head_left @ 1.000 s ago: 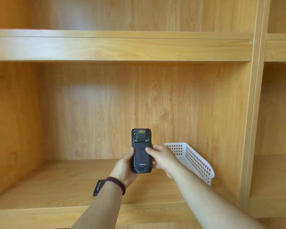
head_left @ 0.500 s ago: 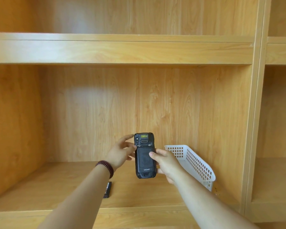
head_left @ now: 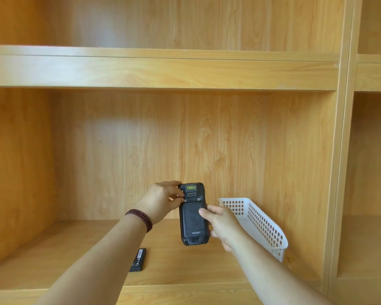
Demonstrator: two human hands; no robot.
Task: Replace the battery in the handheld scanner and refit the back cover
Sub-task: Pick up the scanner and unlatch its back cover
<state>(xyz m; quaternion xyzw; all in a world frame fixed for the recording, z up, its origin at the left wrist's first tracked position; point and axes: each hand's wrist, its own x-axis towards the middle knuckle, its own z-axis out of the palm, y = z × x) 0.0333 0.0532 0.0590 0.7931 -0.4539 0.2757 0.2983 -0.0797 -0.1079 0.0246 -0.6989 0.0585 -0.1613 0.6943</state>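
A: We log the right hand [head_left: 223, 225] gripping the scanner [head_left: 193, 214] upright above the shelf [head_left: 75, 256], thumb pressed on the back cover [head_left: 193, 219].

B: We note the left hand [head_left: 161, 201], fingers curled, pinching at the upper-left latch [head_left: 185, 200]; half a second ago it hovered spread, just off the scanner. A battery [head_left: 138, 259] lies on the shelf; basket [head_left: 257, 221] beside.

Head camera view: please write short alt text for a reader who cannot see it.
Two bare hands hold a black handheld scanner upright, back cover facing the camera, before a wooden shelf. The right hand grips its side; the left hand pinches at its upper left edge. A loose battery lies on the shelf, a white basket to the right.
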